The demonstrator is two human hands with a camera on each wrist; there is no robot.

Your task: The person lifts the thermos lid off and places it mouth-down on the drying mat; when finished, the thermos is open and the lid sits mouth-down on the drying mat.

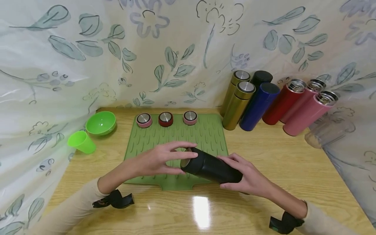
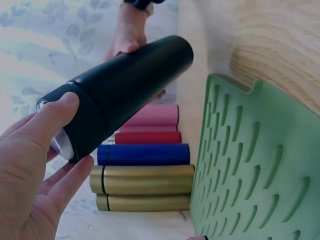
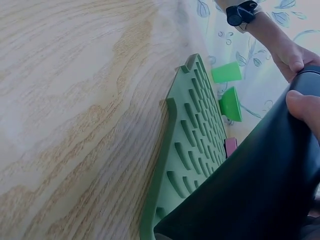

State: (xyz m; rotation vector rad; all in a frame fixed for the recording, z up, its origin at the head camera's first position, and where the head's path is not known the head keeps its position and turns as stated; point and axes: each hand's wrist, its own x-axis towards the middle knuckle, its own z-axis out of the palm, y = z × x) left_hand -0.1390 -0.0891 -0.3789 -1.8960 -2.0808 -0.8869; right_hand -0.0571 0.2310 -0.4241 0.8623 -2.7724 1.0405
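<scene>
A black thermos bottle [image 1: 218, 169] with a silver-topped lid [image 2: 82, 122] is held tilted above the front of a green drying mat [image 1: 176, 138]. The thumb and fingertips of my left hand [image 1: 164, 159] grip the lid, which sits on the bottle. My right hand [image 1: 249, 176] holds the body near its base, thumb on one side and fingers on the other. On the mat's far edge stand a pink lid [image 1: 144, 120], a red lid [image 1: 165, 119] and a second pink lid [image 1: 190, 118], in a row.
At the back right stand gold bottles [image 1: 239, 109], a blue bottle [image 1: 259, 106], another black bottle [image 1: 262, 76], a lidless red bottle [image 1: 283, 104] and lidless pink bottles [image 1: 308, 114]. A clear tumbler [image 1: 324, 133] is beside them. A green bowl [image 1: 101, 124] and green cup [image 1: 83, 142] are left.
</scene>
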